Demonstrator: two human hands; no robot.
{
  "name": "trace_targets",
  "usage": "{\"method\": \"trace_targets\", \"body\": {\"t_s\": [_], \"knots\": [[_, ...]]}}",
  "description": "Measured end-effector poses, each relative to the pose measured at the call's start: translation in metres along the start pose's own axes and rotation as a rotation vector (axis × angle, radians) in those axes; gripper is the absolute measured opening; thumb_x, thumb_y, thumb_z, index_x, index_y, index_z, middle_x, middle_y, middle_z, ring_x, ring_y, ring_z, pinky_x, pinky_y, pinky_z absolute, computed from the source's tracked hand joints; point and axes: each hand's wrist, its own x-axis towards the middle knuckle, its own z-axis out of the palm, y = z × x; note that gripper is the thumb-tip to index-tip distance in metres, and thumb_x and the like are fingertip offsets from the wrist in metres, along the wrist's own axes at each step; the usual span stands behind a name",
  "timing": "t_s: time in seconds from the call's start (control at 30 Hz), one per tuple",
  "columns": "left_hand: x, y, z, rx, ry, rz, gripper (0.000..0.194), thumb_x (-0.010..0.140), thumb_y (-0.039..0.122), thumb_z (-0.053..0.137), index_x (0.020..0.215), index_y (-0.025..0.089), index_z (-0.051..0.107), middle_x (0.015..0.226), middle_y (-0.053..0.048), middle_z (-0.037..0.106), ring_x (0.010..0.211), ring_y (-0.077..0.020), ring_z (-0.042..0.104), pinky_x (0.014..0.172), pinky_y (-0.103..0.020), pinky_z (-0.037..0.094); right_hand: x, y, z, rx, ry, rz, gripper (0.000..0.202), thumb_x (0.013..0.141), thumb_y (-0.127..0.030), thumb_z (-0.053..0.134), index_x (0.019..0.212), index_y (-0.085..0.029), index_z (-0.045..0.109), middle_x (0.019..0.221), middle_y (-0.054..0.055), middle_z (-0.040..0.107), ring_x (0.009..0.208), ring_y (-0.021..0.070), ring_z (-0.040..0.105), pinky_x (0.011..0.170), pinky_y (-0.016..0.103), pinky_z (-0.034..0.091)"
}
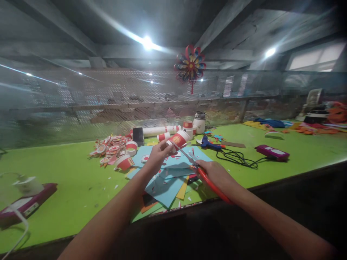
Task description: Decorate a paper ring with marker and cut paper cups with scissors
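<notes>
My left hand (159,153) is closed on a red and white paper cup (179,138) with a gold emblem, tilted above the table. In my right hand (213,171) is a pair of scissors (207,177) with long red handles. The blades reach up to the cup's lower edge; whether they cut into it I cannot tell. Below both hands lie light blue paper sheets (166,187) with white and red scraps on them. Left of my left hand, a cut paper cup (124,162) rests on its side by a pile of cut cup pieces (111,146).
Behind stand a white bottle (199,124) and a long row of stacked cups (154,131), near a dark phone (138,136). To the right lie a blue glue gun (209,143), its black cable and a purple power strip (272,152). Another power strip (29,204) sits at left.
</notes>
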Motion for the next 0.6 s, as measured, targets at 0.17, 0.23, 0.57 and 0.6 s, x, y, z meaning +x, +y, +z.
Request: {"method": "trace_targets", "body": {"t_s": [0.17,0.23,0.57,0.6], "knots": [[0.0002,0.0004,0.0012,0.008,0.015,0.005,0.059,0.073,0.043,0.076,0.124,0.018,0.060,0.101,-0.010,0.070,0.089,-0.0272,0.068,0.076,-0.041,0.055,-0.0001,-0.0008,0.0026,0.050,0.004,-0.022,0.026,0.088,-0.023,0.050,0.105,-0.017,0.070,0.088,0.012,0.076,0.078,0.0241,0.068,0.065,0.027,0.041],[0.0004,0.0016,0.0015,0.012,0.015,0.009,0.059,0.073,0.043,0.075,0.123,0.018,0.061,0.101,-0.010,0.070,0.089,-0.0269,0.068,0.077,-0.041,0.056,0.0007,-0.0009,0.0040,0.093,0.008,-0.052,0.026,0.088,-0.024,0.050,0.104,-0.017,0.070,0.087,0.010,0.076,0.077,0.0221,0.068,0.066,0.026,0.043],[0.0003,0.0002,0.0021,0.018,0.027,0.004,0.054,0.074,0.042,0.074,0.122,0.020,0.062,0.098,-0.008,0.070,0.085,-0.0253,0.068,0.074,-0.041,0.056,0.0014,0.0037,0.0029,0.122,0.039,-0.072,0.025,0.087,-0.027,0.049,0.096,-0.020,0.072,0.081,0.008,0.076,0.071,0.0223,0.067,0.062,0.027,0.043],[0.0001,-0.0002,0.0023,0.015,0.028,0.004,0.054,0.074,0.042,0.074,0.121,0.019,0.062,0.098,-0.008,0.070,0.085,-0.0254,0.068,0.074,-0.041,0.056,0.0012,0.0043,0.0045,0.118,0.045,-0.074,0.024,0.086,-0.026,0.050,0.095,-0.020,0.072,0.082,0.008,0.076,0.072,0.0219,0.067,0.063,0.026,0.043]]}}
